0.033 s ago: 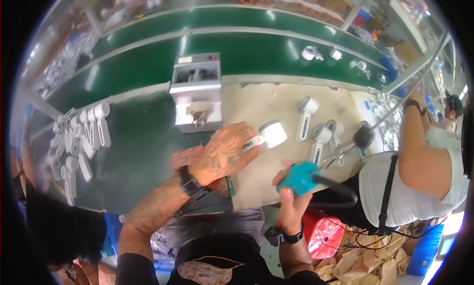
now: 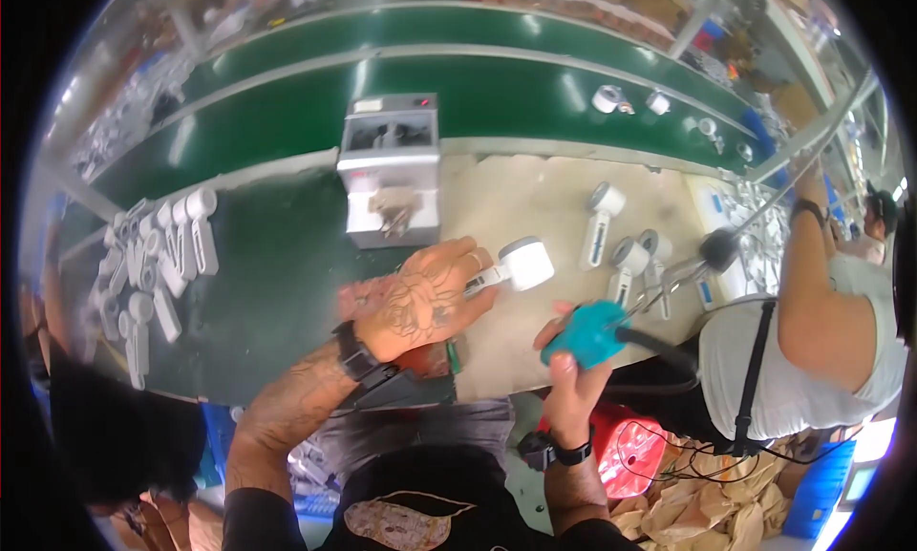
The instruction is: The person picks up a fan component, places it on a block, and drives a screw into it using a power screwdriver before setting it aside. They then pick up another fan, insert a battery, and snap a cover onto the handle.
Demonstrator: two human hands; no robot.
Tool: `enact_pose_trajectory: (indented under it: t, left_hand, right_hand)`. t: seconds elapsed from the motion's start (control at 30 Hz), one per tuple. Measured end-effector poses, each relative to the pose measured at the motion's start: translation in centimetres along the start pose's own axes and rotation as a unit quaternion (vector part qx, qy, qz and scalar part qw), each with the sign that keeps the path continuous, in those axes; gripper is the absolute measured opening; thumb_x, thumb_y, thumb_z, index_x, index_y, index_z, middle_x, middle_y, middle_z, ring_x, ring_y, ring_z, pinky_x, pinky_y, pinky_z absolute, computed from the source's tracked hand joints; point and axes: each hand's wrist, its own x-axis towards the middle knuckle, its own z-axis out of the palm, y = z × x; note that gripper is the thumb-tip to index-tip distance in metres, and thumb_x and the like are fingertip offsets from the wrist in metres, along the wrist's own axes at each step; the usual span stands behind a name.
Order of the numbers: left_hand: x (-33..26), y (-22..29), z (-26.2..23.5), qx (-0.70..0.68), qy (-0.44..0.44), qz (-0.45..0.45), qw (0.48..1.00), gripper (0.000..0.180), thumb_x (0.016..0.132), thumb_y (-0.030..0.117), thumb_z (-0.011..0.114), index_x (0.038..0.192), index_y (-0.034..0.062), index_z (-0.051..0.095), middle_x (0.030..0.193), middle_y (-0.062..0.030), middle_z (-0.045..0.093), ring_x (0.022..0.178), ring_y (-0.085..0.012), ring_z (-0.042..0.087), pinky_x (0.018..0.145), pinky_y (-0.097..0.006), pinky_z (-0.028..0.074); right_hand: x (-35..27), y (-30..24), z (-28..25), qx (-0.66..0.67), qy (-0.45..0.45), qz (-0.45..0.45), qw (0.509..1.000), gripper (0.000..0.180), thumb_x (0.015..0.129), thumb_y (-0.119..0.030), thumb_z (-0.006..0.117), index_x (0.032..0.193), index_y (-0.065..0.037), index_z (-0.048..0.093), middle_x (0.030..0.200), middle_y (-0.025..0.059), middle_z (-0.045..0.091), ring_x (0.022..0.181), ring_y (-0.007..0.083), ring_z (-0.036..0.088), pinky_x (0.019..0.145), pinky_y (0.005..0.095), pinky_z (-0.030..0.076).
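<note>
My left hand (image 2: 425, 298), palm down at the middle of the bench, is closed round the handle of a white handheld device with a round head (image 2: 525, 264). Its head sticks out to the right of my fingers. Held in my right hand (image 2: 575, 387) is a teal tool (image 2: 586, 333) with a thick black cable; its kind is unclear. The tool sits lower and to the right of the device, apart from it. A small red object (image 2: 420, 360) lies partly hidden beneath my left wrist.
A grey machine (image 2: 390, 174) stands behind my left hand. Many similar white devices (image 2: 196, 231) are piled at the left, and several (image 2: 604, 222) lie on the brown sheet at the right. A person in a light top (image 2: 812, 360) sits at the right beside a red stool (image 2: 630, 455).
The view has shifted slightly, so the bench things sit a little further right and higher. Both hands keep their holds.
</note>
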Motion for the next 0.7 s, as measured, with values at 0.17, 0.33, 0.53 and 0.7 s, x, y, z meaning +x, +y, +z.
enact_pose_trajectory:
  t: [0.17, 0.33, 0.53, 0.7]
  left_hand:
    - [-4.4, -1.1, -5.5, -0.010, -0.163, -0.127, 0.978, 0.024, 0.088, 0.020, 0.073, 0.107, 0.0058, 0.069, 0.098, -0.0135, 0.066, 0.089, -0.0354, 0.067, 0.075, -0.043, 0.053]
    - [-6.8, -3.1, -5.8, -0.032, -0.125, -0.126, 0.984, 0.033, 0.087, 0.027, 0.074, 0.114, 0.0085, 0.068, 0.111, -0.0121, 0.062, 0.104, -0.0339, 0.062, 0.089, -0.043, 0.050]
    - [-8.7, -3.0, -5.5, 0.063, -0.075, -0.049, 0.994, 0.046, 0.087, 0.035, 0.073, 0.121, 0.0051, 0.065, 0.120, -0.0128, 0.060, 0.114, -0.0343, 0.057, 0.103, -0.047, 0.044]
    - [-8.1, -4.1, -5.6, 0.031, -0.071, -0.061, 0.995, 0.047, 0.084, 0.031, 0.077, 0.124, 0.0090, 0.065, 0.115, -0.0081, 0.061, 0.108, -0.0292, 0.057, 0.097, -0.045, 0.046]
  right_hand:
    - [4.2, -1.7, 2.1, 0.114, 0.007, 0.019, 0.993, 0.068, 0.099, -0.059, 0.053, 0.131, 0.001, 0.051, 0.089, 0.0110, 0.062, 0.076, 0.0183, 0.059, 0.067, 0.0312, 0.045]
    - [7.8, -3.5, 7.8, 0.257, -0.043, -0.023, 0.965, 0.064, 0.100, -0.062, 0.050, 0.112, 0.000, 0.057, 0.076, 0.0072, 0.055, 0.069, 0.0196, 0.055, 0.062, 0.0308, 0.043]
    - [11.8, -3.1, 17.3, 0.169, -0.098, -0.064, 0.979, 0.041, 0.104, -0.041, 0.057, 0.108, 0.000, 0.058, 0.071, 0.0045, 0.055, 0.064, 0.0159, 0.055, 0.059, 0.0301, 0.046]
    - [14.2, 0.2, 20.5, 0.123, -0.112, -0.084, 0.983, 0.027, 0.105, -0.027, 0.057, 0.102, 0.000, 0.059, 0.074, 0.0045, 0.060, 0.065, 0.0144, 0.060, 0.060, 0.0279, 0.047]
